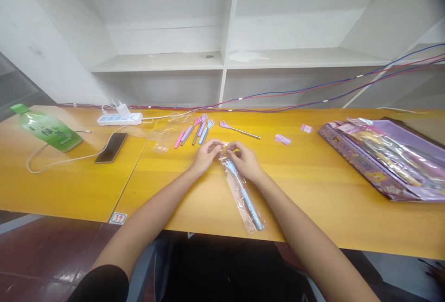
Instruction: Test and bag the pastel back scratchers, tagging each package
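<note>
A clear plastic bag (239, 202) lies on the table in front of me, with a blue back scratcher (246, 195) inside it, its hand-shaped end toward my fingers. My left hand (207, 156) pinches the far end of the bag from the left. From the right, my right hand (244, 159) grips the same end, its fingers curled close to the left ones. Beyond my hands lie several loose back scratchers in pink, purple and blue (206, 131). A purple back scratcher (240, 130) with an extended metal rod lies apart to their right.
Pink cards (282, 139) lie right of centre. A purple box (365, 167) of bagged back scratchers stands at the right. On the left are a green bottle (48, 128), a phone (111, 148), a white power strip (120, 118) and a cable. Empty-looking plastic bags (163, 135) lie behind.
</note>
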### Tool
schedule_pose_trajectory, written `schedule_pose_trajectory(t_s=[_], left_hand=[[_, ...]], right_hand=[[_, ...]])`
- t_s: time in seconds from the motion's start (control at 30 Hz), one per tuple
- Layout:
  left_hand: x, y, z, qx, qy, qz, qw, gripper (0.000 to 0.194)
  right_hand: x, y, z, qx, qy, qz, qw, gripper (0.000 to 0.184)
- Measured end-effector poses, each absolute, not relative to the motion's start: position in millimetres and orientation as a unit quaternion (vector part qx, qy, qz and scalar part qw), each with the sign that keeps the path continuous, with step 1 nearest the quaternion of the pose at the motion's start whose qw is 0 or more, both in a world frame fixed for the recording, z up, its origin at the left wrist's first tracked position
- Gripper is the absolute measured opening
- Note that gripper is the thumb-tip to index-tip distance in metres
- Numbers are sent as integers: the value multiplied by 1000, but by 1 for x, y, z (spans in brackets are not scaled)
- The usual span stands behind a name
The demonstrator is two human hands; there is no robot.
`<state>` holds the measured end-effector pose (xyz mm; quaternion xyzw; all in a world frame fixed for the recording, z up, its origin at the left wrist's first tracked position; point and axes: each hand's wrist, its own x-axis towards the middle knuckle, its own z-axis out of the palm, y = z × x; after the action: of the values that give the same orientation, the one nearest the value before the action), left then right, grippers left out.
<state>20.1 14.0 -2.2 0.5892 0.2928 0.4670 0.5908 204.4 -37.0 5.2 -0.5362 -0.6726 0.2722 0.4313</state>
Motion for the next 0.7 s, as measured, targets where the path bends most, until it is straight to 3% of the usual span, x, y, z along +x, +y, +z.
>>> schedule_pose_trajectory(t_s=[0.47,0.7], left_hand=[[20,20,-11,552,325,460,615,34],[20,11,2,660,314,477,488,52]], right_hand=[[206,-34,6,-531,-675,224,461,20],[209,-33,12,-533,-659,258,463,26]])
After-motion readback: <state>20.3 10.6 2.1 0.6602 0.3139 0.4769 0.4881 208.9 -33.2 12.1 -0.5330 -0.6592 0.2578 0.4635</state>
